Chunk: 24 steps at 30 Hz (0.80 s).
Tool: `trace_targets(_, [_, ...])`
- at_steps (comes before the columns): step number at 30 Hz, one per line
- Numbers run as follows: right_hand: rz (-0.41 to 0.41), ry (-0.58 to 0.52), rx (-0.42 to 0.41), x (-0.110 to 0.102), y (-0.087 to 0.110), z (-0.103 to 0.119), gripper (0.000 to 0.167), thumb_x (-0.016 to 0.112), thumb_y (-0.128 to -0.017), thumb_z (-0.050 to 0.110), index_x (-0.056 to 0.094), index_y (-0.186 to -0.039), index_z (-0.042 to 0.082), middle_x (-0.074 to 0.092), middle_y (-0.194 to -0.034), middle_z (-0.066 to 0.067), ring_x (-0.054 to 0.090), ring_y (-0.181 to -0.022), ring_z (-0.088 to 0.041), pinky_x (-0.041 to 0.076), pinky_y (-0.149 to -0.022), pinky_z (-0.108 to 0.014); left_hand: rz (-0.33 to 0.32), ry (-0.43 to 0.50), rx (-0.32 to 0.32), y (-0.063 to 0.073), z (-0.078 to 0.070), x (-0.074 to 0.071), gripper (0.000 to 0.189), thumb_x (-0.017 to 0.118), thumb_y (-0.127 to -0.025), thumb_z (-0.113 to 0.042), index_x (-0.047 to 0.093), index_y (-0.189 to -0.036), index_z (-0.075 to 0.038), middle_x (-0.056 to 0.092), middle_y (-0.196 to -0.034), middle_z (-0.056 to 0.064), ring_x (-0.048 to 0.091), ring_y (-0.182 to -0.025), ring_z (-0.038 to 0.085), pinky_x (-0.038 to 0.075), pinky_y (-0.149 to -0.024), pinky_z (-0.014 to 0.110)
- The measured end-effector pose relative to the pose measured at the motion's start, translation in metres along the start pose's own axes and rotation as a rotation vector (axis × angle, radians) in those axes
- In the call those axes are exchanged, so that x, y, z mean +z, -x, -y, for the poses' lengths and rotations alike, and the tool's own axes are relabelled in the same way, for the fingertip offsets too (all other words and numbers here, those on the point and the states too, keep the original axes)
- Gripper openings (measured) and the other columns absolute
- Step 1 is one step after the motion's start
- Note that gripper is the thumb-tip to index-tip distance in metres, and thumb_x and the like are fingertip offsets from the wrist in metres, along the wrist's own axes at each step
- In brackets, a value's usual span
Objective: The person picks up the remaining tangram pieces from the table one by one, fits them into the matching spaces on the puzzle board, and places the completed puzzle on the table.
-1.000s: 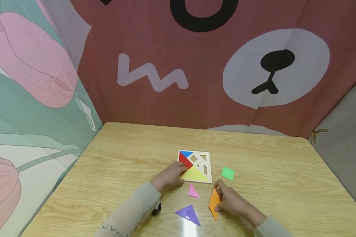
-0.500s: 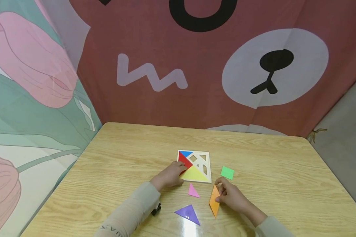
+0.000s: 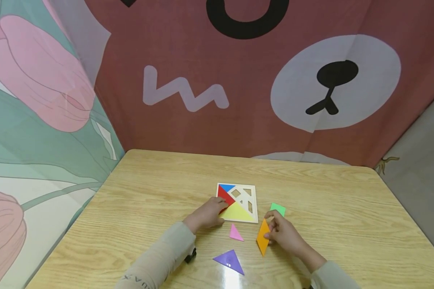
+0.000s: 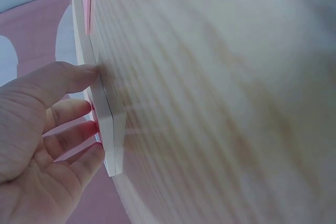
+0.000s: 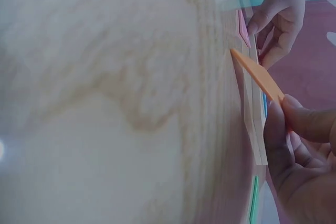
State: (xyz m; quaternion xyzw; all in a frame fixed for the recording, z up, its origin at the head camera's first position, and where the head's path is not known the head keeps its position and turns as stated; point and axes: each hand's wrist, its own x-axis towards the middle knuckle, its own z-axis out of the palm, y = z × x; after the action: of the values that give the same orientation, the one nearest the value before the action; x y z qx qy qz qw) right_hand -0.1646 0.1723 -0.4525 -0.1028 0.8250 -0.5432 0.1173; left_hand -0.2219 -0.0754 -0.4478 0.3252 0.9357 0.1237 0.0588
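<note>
An orange parallelogram tangram piece [image 3: 263,237] is pinched between the thumb and fingers of my right hand [image 3: 285,237]. In the right wrist view the orange piece [image 5: 260,77] is tilted, its far corner pointing away from the fingertips. My left hand [image 3: 207,212] rests on the left side of a white tangram board [image 3: 256,208]. Its fingertips lie on the red triangle [image 3: 224,195] and its thumb is at the board's edge, as the left wrist view shows. A yellow triangle [image 3: 238,213] and a blue triangle [image 3: 226,187] also sit in the board, beside several cut-out recesses.
A green square [image 3: 279,208] lies right of the board, partly behind my right hand. Nearer me on the wooden table [image 3: 347,216] lie a small pink triangle [image 3: 235,234] and a larger purple triangle [image 3: 232,261]. A patterned curtain [image 3: 246,120] hangs behind the table.
My right hand has moved up and away from me with the orange parallelogram, now overlapping the green square. The left hand and the board have stayed in place.
</note>
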Motion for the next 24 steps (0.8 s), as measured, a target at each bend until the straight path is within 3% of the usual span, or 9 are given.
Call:
trace_targets(13, [-0.091, -0.037, 0.053, 0.003, -0.01, 0.004, 0.043, 0.053, -0.073, -0.018, 0.04, -0.11, 0.0, 0.041, -0.072, -0.01, 0.047, -0.06, -0.019, 0.049, -0.05, -0.028, 0.018, 0.022, -0.022, -0.001, 0.0, 0.0, 0.048, 0.063, -0.074, -0.017, 0.051, -0.118, -0.001, 0.045, -0.122, 0.012, 0.037, -0.114, 0.025, 0.028, -0.097, 0.029])
trace_targets(24, [-0.107, -0.027, 0.076, 0.002, -0.014, 0.008, 0.042, 0.051, -0.075, -0.017, 0.043, -0.112, 0.001, 0.041, -0.074, -0.01, 0.047, -0.062, -0.019, 0.049, -0.052, -0.029, -0.035, -0.008, 0.041, 0.0, 0.002, 0.0, 0.047, 0.064, -0.071, -0.016, 0.054, -0.113, 0.001, 0.049, -0.116, 0.013, 0.041, -0.109, 0.026, 0.029, -0.095, 0.029])
